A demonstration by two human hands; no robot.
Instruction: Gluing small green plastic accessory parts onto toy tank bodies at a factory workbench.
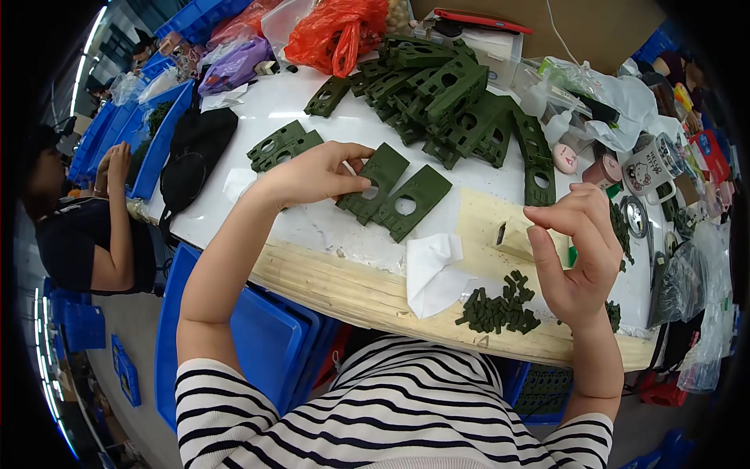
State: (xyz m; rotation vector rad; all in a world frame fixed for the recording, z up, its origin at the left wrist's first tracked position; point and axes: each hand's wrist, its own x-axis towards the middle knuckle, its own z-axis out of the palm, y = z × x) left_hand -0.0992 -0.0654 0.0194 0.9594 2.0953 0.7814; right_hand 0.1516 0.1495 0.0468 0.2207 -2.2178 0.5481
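My left hand reaches over the table, its thumb and fingers closed on the left edge of a dark green plastic plate with a round hole. Right beside that plate lies a similar plastic plate, tilted the same way. My right hand is raised at the right, fingers bent and thumb apart from the index finger, with nothing visible between them. Partly hidden behind it is a small cream-coloured block or container. Below and left of this hand, small dark green plastic pieces form a loose pile.
A large heap of green plastic plates covers the back. More plates lie beyond my left wrist. White paper sits at the front edge. A mug and plastic bags crowd the right. Another person sits at the left.
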